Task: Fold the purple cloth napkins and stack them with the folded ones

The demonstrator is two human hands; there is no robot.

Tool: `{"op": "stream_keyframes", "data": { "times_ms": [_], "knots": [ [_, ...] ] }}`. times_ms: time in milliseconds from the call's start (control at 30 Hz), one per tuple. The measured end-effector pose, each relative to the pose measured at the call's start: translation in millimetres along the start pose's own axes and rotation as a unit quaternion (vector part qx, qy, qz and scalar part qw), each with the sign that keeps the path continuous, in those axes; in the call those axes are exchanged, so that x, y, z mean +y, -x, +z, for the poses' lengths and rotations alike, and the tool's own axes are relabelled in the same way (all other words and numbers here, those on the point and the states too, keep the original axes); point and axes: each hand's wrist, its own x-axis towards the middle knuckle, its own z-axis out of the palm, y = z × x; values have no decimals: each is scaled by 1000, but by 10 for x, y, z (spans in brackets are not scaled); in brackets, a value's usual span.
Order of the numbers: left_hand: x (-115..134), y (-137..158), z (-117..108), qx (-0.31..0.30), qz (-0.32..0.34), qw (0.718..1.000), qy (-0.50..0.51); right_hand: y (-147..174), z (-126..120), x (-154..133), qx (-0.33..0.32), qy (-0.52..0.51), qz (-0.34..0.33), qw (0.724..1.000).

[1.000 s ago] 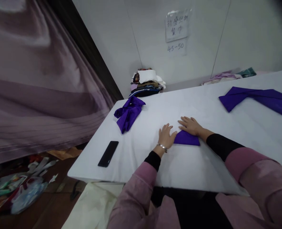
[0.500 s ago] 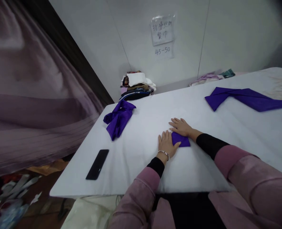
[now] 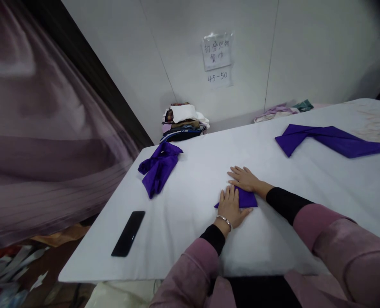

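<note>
A small folded purple napkin (image 3: 247,199) lies flat on the white-covered table (image 3: 190,239), partly hidden by both hands. My left hand (image 3: 231,207) rests flat across its left part, fingers stretched out and thumb pointing right; a purple corner shows left of it. Along the napkin's upper edge lies my right hand (image 3: 244,179), palm down with fingers spread to the left. Neither hand grips the cloth.
To the left lie a crumpled purple cloth (image 3: 160,167) and a black phone (image 3: 128,233). A longer folded purple cloth (image 3: 334,139) is at the right. Piled clothes (image 3: 184,124) stand behind the table, below a handwritten paper sign (image 3: 218,51) on the wall.
My left hand has slid slightly right over the napkin, uncovering a purple corner at its left. My right hand stays in nearly the same place. The view has tilted up a little.
</note>
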Motion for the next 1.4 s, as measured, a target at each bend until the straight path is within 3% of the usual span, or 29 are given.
{"op": "stream_keyframes", "data": {
  "times_ms": [433,567,767,867,967,1067,1233,1400],
  "knots": [
    [32,16,-60,-25,-20,999,30,-286,19,450,2,-7,79,997],
    [11,16,-34,-23,-16,999,35,-345,-15,575,24,-97,114,988],
    [-11,-11,-38,-45,-26,998,35,-48,-249,828,54,-168,150,973],
    [-16,-49,-91,-60,-28,997,40,342,-293,781,50,-202,102,973],
    [-1,-86,-135,-68,-27,997,38,720,-265,580,31,-225,-6,974],
    [22,-100,-147,-74,-30,997,21,947,-229,353,19,-212,-58,975],
    [-10,-109,-206,-82,-21,996,30,969,-186,171,36,-197,-102,974],
    [-152,-175,-379,-116,-17,969,218,791,-165,85,56,-202,-94,973]
  ]
}}
